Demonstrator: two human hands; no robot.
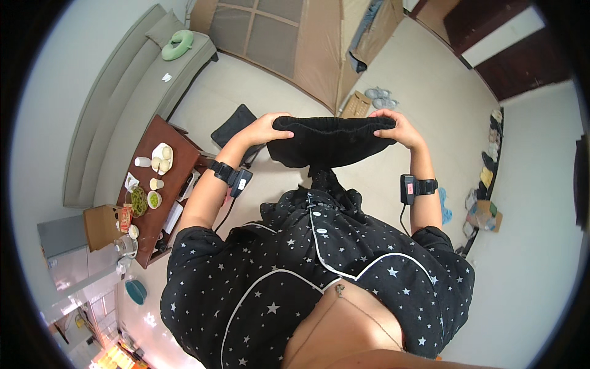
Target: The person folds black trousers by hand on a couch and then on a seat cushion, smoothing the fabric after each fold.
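Observation:
A black garment with a gathered elastic waistband (332,142), seemingly trousers or shorts, hangs stretched out in front of me. My left hand (272,129) grips one end of the waistband, thumb on the near side. At the other end my right hand (396,128) pinches the band in the same way, so the opening is pulled wide between the two. The lower part of the garment drops out of sight behind my star-patterned shirt. Both forearms carry black straps with small boxes and cables.
To the left stand a brown table (161,132) with food and cups, a grey sofa (104,129) and a black folding stool (234,125). Ahead is a brown tent (319,55), with a woven basket (356,106) and grey shoes (382,98) beside it. Shoes line the right wall.

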